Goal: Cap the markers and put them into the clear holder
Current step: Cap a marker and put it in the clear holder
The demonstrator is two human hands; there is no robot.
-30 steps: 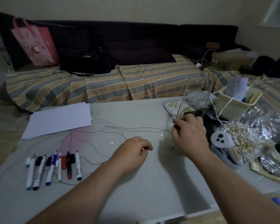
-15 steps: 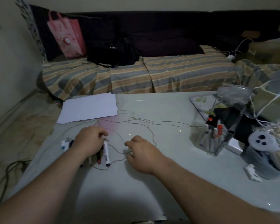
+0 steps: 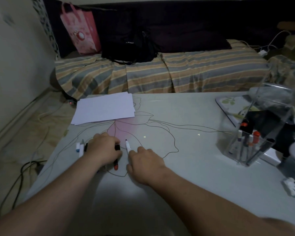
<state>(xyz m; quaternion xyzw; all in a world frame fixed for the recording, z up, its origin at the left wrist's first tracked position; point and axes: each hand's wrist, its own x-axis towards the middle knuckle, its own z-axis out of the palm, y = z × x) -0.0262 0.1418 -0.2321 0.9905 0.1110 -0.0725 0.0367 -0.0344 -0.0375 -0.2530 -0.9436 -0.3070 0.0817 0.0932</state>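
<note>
On the left part of the table (image 3: 186,167) my left hand (image 3: 103,149) lies over a row of markers, its fingers curled on a black marker with a red end (image 3: 115,165). To its left, three more markers (image 3: 81,148) poke out. A white marker with a bare black tip (image 3: 127,145) lies just right of that hand. My right hand (image 3: 145,163) is beside it, index fingertip touching the marker's near end, thumb apart. The clear holder (image 3: 228,142) stands at the right with several markers upright inside.
A stack of white paper (image 3: 104,108) lies at the table's far left. Clutter with a tablet (image 3: 228,104), dark objects and cables crowds the right edge behind the holder. A striped sofa (image 3: 194,74) with a pink bag and a black bag runs behind.
My right hand left the holder and came across to the white marker. My left hand moved left onto the row of markers. The view swung left.
</note>
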